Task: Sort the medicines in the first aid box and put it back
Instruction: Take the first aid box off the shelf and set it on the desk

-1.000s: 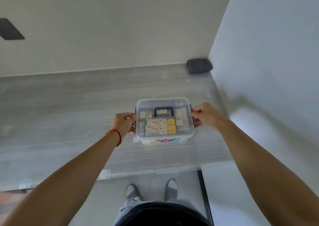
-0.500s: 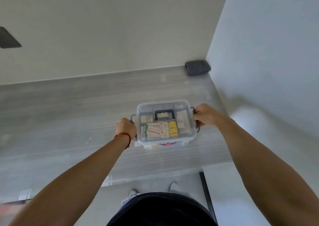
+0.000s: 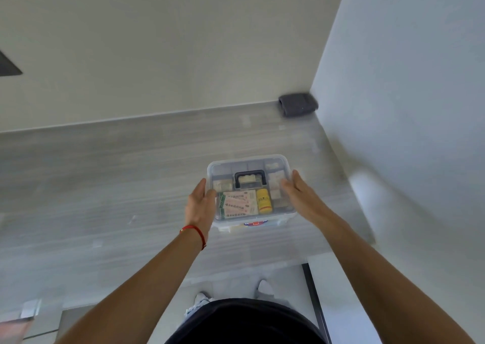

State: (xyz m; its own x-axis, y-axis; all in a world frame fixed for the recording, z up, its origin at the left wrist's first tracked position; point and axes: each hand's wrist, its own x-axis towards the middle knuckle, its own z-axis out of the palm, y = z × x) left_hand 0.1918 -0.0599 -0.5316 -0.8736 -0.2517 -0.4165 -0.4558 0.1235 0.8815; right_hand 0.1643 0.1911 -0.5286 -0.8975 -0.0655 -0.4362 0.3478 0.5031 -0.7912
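Both hands, the left hand (image 3: 200, 204) and right hand (image 3: 299, 195), have let go and now flank the closed first aid box (image 3: 250, 190) with straight fingers, so it seems returned to the bench (image 3: 105, 175).

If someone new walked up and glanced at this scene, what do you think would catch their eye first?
Probably the clear plastic first aid box with a dark handle on the grey wood-grain counter, its yellow bottle and pink-and-green packets showing through the lid. The left hand and right hand flank its sides with straight fingers. A dark grey folded cloth sits in the far right corner.
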